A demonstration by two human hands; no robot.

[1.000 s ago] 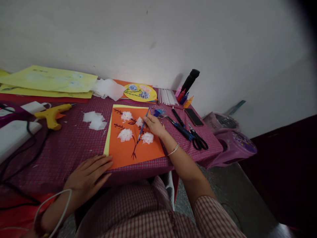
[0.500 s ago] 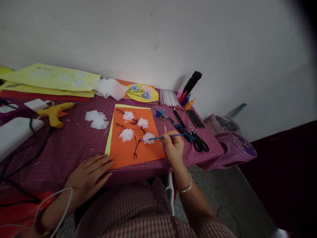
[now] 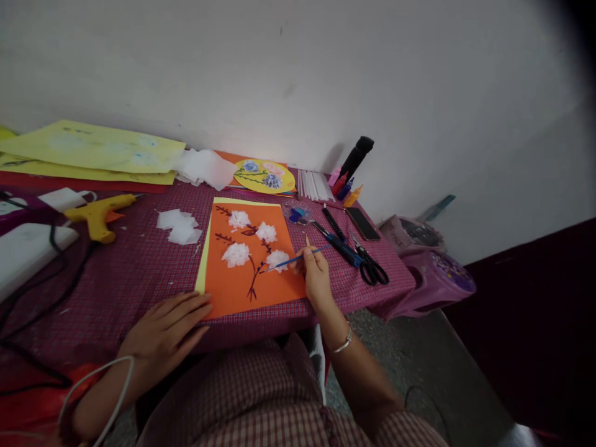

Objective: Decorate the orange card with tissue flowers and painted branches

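your left hand [image 3: 164, 332] is lying flat, fingers spread, pinning the near left corner of the orange paper sheet [image 3: 251, 257] with white tissue flowers to the table; keep pressing so it isn't sliding. your right hand [image 3: 316, 273] is pinching the thin blue paintbrush [image 3: 291, 261] (bristles at the lower right flower), so be dabbing lightly.
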